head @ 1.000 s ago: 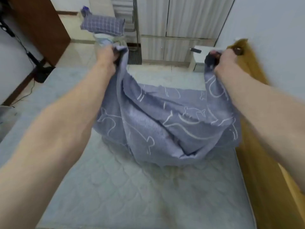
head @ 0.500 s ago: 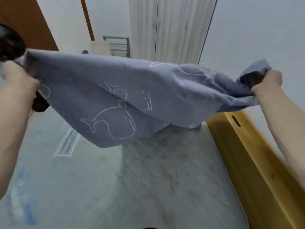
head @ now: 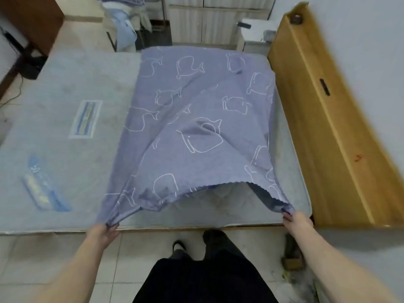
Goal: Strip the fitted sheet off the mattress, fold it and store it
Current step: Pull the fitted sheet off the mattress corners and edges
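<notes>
The blue fitted sheet (head: pixel 196 119) with white whale outlines lies spread in a folded strip across the right half of the bare grey quilted mattress (head: pixel 65 127). Its near edge is lifted and puffed up, showing the mattress underneath. My left hand (head: pixel 102 234) grips the near left corner of the sheet at the mattress's front edge. My right hand (head: pixel 298 221) grips the near right corner. Both arms reach forward from the bottom of the view.
A wooden headboard (head: pixel 328 119) runs along the right side by the white wall. A white nightstand (head: pixel 255 36) and wardrobe doors stand beyond the bed. A chair with laundry (head: pixel 126 25) stands at the far left. My legs stand on the tiled floor (head: pixel 43 259).
The sheet was held up in the air with arms spread wide; now it has come down flat onto the mattress, and my hands have dropped to the near edge of the bed.
</notes>
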